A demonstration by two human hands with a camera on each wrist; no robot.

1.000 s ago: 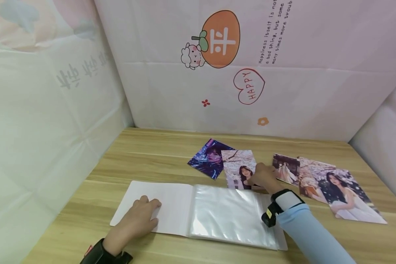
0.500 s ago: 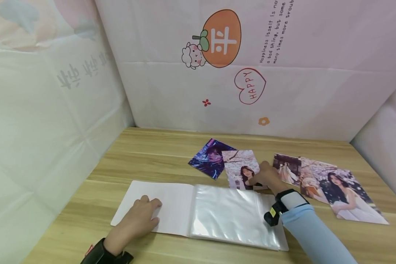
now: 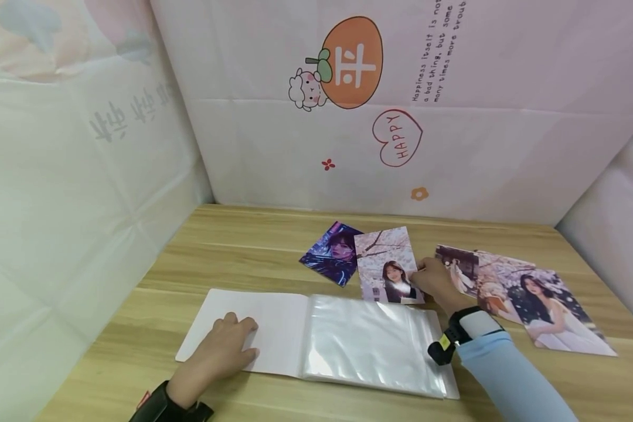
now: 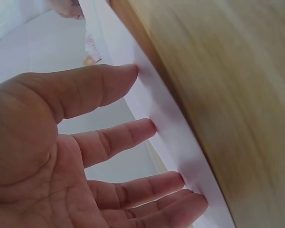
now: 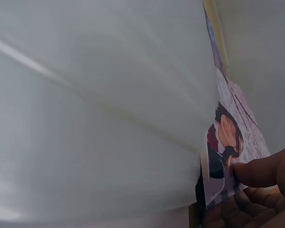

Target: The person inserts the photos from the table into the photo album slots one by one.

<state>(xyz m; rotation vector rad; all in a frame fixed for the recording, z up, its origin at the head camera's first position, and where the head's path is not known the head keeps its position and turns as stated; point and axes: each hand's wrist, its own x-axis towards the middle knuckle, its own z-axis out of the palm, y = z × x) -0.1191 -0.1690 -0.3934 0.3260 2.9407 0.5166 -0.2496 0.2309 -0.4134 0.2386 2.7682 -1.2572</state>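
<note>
A photo album lies open, with a white inside cover on the left and clear plastic sleeves on the right. My left hand rests its spread fingertips on that cover; the left wrist view shows the thumb and fingers touching the white surface. Behind the sleeves, my right hand pinches the right edge of a photo of a person under pink blossoms. In the right wrist view the thumb lies on the photo's face, with fingers curled beneath. The photo's lower edge is close to the album's back edge.
A purple-blue photo lies partly under the blossom photo. To the right are a smaller dark photo, a blossom photo and a white-dress photo, overlapping. White printed sheets wall the wooden table.
The pinched photo has shifted slightly, its top edge now higher and tilted up to the right. My right hand has drawn a little to the right along its edge. The left hand stays put.
</note>
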